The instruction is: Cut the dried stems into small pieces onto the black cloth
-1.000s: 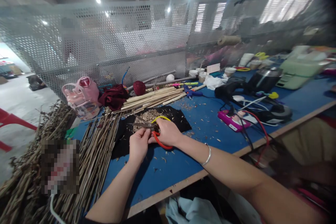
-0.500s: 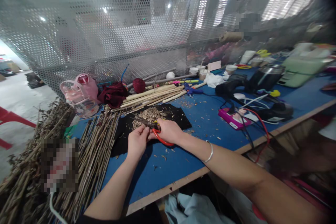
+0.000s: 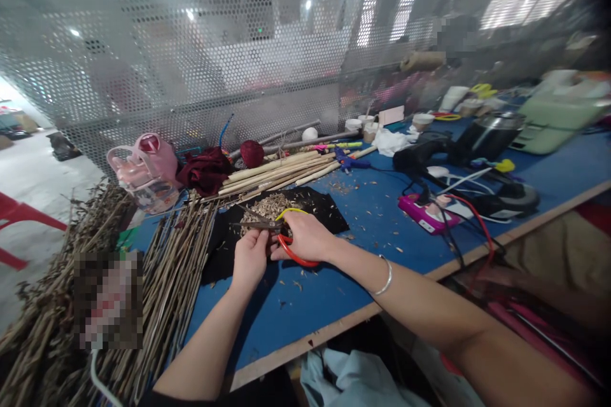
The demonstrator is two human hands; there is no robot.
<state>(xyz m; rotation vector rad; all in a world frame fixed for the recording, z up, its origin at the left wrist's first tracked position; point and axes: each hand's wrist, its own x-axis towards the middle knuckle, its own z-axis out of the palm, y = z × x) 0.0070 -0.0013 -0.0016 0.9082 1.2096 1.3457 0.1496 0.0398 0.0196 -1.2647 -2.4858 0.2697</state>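
My right hand (image 3: 305, 238) is closed on a pair of scissors (image 3: 296, 256) with one red and one yellow handle loop. The blades point left and stand apart, over a heap of pale chopped pieces (image 3: 272, 205). Close beside the blades, my left hand (image 3: 250, 257) pinches thumb against fingers; whatever it holds is too small to make out. The heap lies on a black cloth (image 3: 329, 208) on the blue table. Left of the cloth, a bundle of thin dry stalks (image 3: 167, 261) reaches towards me.
Peeled pale sticks (image 3: 281, 172) lie behind the cloth, near a dark red yarn ball (image 3: 252, 154) and a blue glue gun (image 3: 349, 161). A pink bag (image 3: 150, 172) stands at the left. To the right are a magenta power strip (image 3: 427, 213) with cords and a green box (image 3: 544, 121).
The scissors have opened: the yellow loop has risen and the blades have spread. My left hand has hardly moved. The view has shifted slightly.
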